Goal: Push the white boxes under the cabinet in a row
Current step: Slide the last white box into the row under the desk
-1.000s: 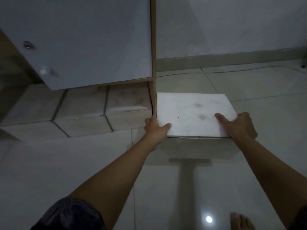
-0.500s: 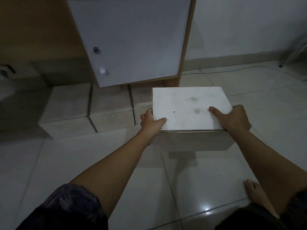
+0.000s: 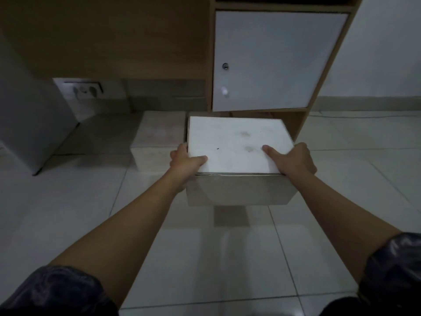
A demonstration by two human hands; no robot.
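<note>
A white cardboard box [image 3: 237, 142] is held above the tiled floor in front of the wooden cabinet [image 3: 268, 60] with its white door. My left hand [image 3: 185, 161] grips the box's near left corner, thumb on the lid. My right hand [image 3: 293, 160] grips the near right corner, thumb also on top. Another white box [image 3: 157, 142] sits on the floor to the left, under the cabinet's open part; the held box hides whatever lies behind it.
A wall socket [image 3: 85, 88] is set low on the back wall at left. A grey upright panel [image 3: 27, 124] stands at far left. A cable [image 3: 364, 116] runs along the skirting at right. Glossy floor tiles [image 3: 227, 258] spread in front.
The box has moved left, from beside the cabinet's right edge to in front of its door, and lifted off the floor. Both hands kept their grip. My view pulled back and shifted left.
</note>
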